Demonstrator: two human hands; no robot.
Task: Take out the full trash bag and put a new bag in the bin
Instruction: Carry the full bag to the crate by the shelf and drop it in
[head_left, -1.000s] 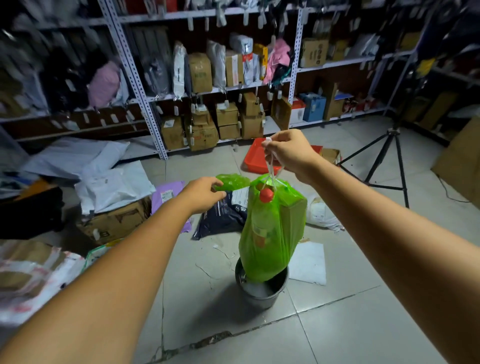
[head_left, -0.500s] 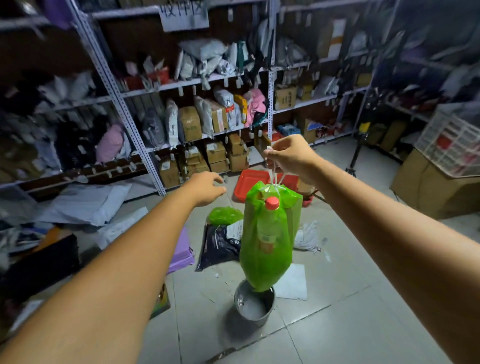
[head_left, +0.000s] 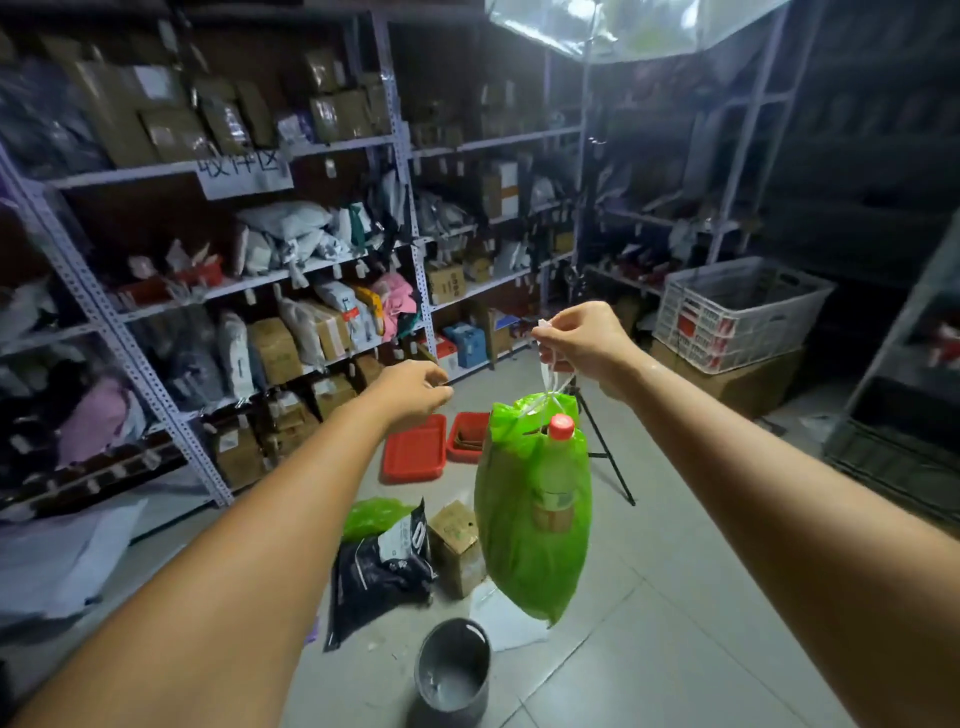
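A full green trash bag (head_left: 535, 519) hangs in the air from its white drawstring, pinched in my right hand (head_left: 584, 343). A bottle with a red cap (head_left: 561, 427) shows through the bag's top. Below and left of the bag stands the small grey bin (head_left: 454, 670), bare inside, with no bag in it. My left hand (head_left: 413, 392) hovers left of the bag with fingers curled and nothing in it. A crumpled green bag (head_left: 374, 517) lies on the floor behind the bin.
A black mailer (head_left: 379, 571), a small cardboard box (head_left: 457, 545) and a white sheet (head_left: 506, 618) lie beside the bin. Two red trays (head_left: 415, 454) sit further back. Shelves of parcels (head_left: 291, 322) line the left and back. A tripod leg (head_left: 608, 457) and a white crate (head_left: 737, 312) stand right.
The green bag has been lifted clear out of the bin and hangs higher and to the right. My left hand let go of the loose green bag, which now lies on the floor.
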